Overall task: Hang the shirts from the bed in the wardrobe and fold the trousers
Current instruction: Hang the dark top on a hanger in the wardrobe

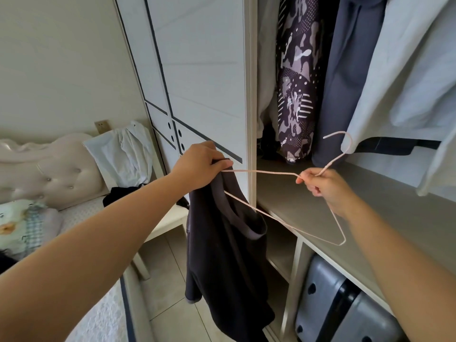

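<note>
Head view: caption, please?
Left hand grips a dark shirt; right hand holds a pink wire hanger partly inside its neckline.

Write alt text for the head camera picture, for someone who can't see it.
A person's left hand grips a dark shirt at one end of a pale wire hanger, while the right hand holds the hanger below its hook. Behind is an open wardrobe with hanging clothes.

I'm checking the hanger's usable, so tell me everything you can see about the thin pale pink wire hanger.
The thin pale pink wire hanger is a slim triangle with an open hook, looking like coated wire. It's tilted, hook up. The right hand pinches its neck; its left corner sits inside the dark grey shirt gripped by the left hand. Its right corner is bare.
</note>
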### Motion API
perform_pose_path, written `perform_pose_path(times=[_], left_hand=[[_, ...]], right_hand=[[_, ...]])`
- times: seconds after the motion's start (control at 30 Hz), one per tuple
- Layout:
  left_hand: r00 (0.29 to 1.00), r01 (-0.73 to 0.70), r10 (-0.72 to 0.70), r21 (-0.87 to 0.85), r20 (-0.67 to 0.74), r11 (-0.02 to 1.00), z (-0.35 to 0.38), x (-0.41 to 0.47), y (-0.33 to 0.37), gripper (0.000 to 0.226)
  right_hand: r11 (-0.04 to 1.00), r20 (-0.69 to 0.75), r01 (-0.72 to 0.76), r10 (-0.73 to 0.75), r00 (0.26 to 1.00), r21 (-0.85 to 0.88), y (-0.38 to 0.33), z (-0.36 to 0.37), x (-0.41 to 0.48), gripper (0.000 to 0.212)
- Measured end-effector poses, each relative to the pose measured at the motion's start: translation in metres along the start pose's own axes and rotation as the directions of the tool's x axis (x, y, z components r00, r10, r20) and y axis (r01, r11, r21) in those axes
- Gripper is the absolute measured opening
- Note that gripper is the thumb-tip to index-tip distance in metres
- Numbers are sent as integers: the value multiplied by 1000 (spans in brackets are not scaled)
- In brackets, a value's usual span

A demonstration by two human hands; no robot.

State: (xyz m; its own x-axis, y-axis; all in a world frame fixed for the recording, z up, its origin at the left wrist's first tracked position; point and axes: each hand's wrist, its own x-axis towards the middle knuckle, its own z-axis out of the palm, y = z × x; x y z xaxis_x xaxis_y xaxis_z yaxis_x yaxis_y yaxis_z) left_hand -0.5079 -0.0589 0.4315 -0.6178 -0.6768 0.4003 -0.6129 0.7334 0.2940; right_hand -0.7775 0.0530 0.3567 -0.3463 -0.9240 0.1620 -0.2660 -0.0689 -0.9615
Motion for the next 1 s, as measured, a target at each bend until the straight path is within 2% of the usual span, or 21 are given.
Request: perform_pose_path(times=[0.07, 0.17, 0.27, 0.37, 0.5, 0.57, 0.67, 0.77, 0.87, 1.0], left_hand=[[999, -44, 44, 6, -14, 999, -1, 0, -1, 29], [992, -106, 113, 118, -56, 987, 2, 1, 4, 29], [996, -68, 68, 7, -63, 998, 5, 4, 7, 23], [999, -20, 18, -101, -26, 995, 3, 8, 10, 21], [992, -64, 78, -144, 97, 988, 4, 12, 30, 30], [986, -68, 85, -115, 144, 991, 5, 14, 35, 31], [984, -48, 55, -42, 167, 998, 1, 14, 32, 33], [986, -40, 47, -50, 160, 998, -2, 13, 28, 33], [979, -51, 65, -79, 192, 996, -4, 15, 29, 33], [973, -73, 87, -73, 215, 995, 1, 20, 38, 35]], right_hand=[[1000, 8, 7, -7, 1000, -3, -2, 0, 3, 32], [999, 30, 34, -34, 999, -9, -4, 3, 6, 32], [997, 50, 59, -57, 997, -47, -7, 6, 7, 33], [975, 64, 108, -98, 993, -193, -15, 9, 8, 30], [916, 169, 204, -153, 974, -347, -35, 21, 9, 29], [921, 145, 208, -169, 975, -330, -39, 26, 11, 30], [975, 71, 131, -120, 990, -180, -37, 24, 13, 32], [995, 42, 63, -59, 997, -83, -33, 22, 12, 31], [994, 89, 67, -60, 994, -81, -37, 33, 8, 34], [976, 191, 104, -67, 979, -193, -40, 61, 6, 35]])
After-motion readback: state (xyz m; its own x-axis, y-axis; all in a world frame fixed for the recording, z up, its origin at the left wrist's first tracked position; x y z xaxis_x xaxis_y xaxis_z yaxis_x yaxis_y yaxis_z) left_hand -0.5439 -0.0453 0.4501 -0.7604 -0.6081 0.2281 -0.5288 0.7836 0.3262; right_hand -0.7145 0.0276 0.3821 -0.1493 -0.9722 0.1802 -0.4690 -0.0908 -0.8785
